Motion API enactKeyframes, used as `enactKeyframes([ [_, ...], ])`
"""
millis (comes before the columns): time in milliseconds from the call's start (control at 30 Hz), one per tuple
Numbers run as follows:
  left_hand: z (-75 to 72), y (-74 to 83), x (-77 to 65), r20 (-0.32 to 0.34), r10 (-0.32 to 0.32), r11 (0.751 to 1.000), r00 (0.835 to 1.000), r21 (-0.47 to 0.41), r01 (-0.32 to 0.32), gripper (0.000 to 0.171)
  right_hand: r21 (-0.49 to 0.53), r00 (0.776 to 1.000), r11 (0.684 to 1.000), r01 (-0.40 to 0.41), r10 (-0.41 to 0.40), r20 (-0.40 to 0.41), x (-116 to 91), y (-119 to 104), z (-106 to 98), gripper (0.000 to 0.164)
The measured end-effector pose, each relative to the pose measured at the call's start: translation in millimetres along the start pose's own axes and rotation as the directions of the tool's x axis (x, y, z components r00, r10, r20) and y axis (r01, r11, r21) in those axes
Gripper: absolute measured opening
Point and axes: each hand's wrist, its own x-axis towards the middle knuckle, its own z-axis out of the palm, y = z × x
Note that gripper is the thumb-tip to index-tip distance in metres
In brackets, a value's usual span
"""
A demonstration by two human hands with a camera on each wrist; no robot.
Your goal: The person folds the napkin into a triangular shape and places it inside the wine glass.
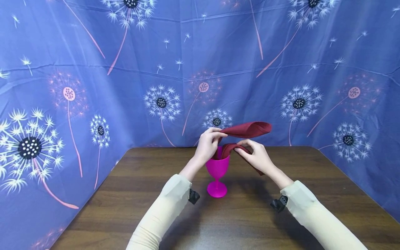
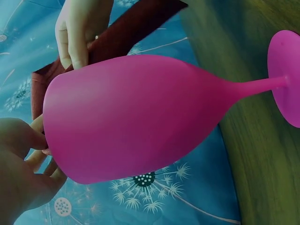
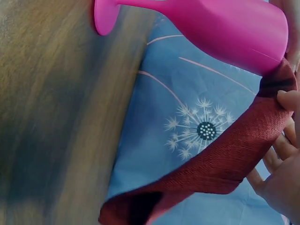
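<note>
A magenta goblet (image 1: 217, 170) stands upright on the table. Out of its bowl comes a dark red cloth napkin (image 1: 247, 130), one rolled end sticking out to the right above the rim. Another length of it (image 3: 225, 154) bends over the rim and hangs down on the right. At the rim's left side my left hand (image 1: 207, 145) pinches the upper part between thumb and fingers. My right hand (image 1: 257, 157) holds the hanging part just right of the goblet. How the cloth lies inside the bowl is hidden by the goblet's wall.
The brown wooden table (image 1: 125, 201) reaches back to a blue curtain (image 1: 175, 52) printed with dandelions, which also runs along both sides. A small black camera (image 1: 193, 196) sits at the left wrist, another black camera (image 1: 279, 203) at the right wrist.
</note>
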Motion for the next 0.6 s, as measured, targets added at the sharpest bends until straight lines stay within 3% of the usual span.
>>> enactKeyframes([
  [333, -1.8, -4.1, -1.4, -0.113, -0.047, 0.999, 0.992, -0.023, 0.044, 0.022, 0.036, 0.997, 0.998, 0.049, -0.047, -0.053, 0.2, -4.3, -0.8, 0.017],
  [600, -3.2, -10.7, -3.7, -0.198, -0.109, 0.987, 0.974, -0.137, 0.083, 0.019, 0.017, 0.988, 0.994, 0.110, -0.108, -0.107, 0.2, -13.0, -0.4, 0.020],
])
